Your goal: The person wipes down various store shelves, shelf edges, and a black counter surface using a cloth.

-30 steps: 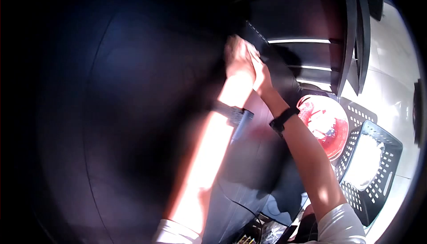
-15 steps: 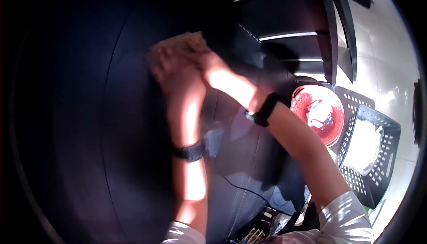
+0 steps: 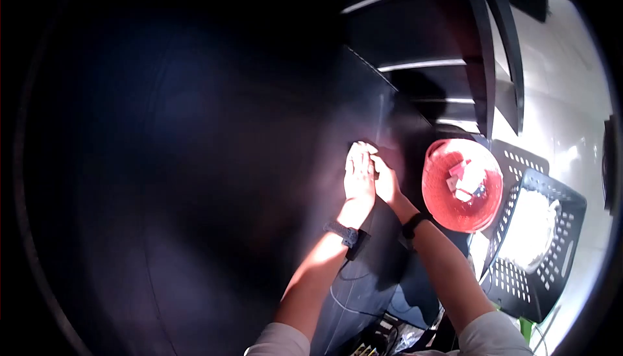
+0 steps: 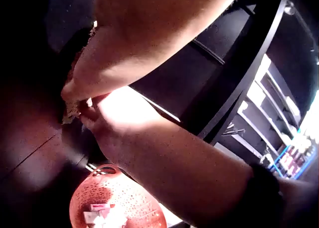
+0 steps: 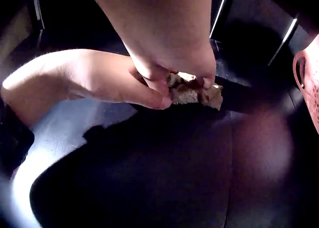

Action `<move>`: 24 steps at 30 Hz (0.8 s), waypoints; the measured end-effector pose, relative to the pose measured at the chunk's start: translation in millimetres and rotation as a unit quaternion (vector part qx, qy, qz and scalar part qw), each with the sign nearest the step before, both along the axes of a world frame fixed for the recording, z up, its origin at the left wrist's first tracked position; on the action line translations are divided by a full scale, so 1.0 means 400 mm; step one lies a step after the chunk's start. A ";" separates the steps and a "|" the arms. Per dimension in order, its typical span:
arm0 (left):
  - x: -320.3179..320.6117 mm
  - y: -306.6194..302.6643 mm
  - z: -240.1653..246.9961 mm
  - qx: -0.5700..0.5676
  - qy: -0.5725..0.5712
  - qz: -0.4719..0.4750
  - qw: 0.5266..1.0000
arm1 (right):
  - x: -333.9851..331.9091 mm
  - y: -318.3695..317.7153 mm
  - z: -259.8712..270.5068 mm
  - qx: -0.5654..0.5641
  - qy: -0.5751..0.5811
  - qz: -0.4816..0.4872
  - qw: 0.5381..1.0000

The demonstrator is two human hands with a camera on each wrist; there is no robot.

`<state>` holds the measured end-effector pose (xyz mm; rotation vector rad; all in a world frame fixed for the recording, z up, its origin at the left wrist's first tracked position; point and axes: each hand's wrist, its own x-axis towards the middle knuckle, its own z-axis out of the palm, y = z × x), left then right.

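A crumpled brownish cloth [image 5: 187, 96] lies bunched under both hands against a dark, smooth surface [image 5: 174, 168]. In the head view the left hand [image 3: 359, 175] and right hand [image 3: 387, 183] are side by side, nearly touching, and hide most of the cloth. From above, the right hand [image 5: 174, 63] grips it between thumb and fingers in the right wrist view. The left hand [image 5: 134, 83] reaches in from the left, its thumb against the cloth's near edge and its other fingers hidden. A ragged edge of cloth [image 4: 72, 108] shows at the fingertips in the left wrist view.
Right of the hands stands a red perforated basket [image 3: 438, 194] with small packets inside. Beyond it is a dark grey slotted basket [image 3: 564, 252] holding something white. Dark slatted shelving [image 3: 422, 64] rises behind. A thin cable [image 3: 347, 307] runs below the left wrist.
Both hands first swept left across the dark surface, then back right and nearer the body. The cloth, spread wider half a second ago, is now mostly covered by the hands in the head view.
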<state>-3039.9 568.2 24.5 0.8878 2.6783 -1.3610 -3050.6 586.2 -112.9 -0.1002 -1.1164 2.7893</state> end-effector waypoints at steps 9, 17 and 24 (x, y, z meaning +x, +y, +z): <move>-0.001 0.040 0.307 0.369 0.094 -0.120 0.917 | 0.052 0.122 0.291 0.031 0.094 0.136 0.986; 0.229 -0.032 0.321 0.352 0.053 0.034 0.934 | 0.277 0.041 0.278 0.030 0.117 0.117 0.986; 0.394 -0.126 0.293 0.364 -0.019 0.110 0.925 | 0.454 0.118 0.328 0.320 -0.003 0.125 0.939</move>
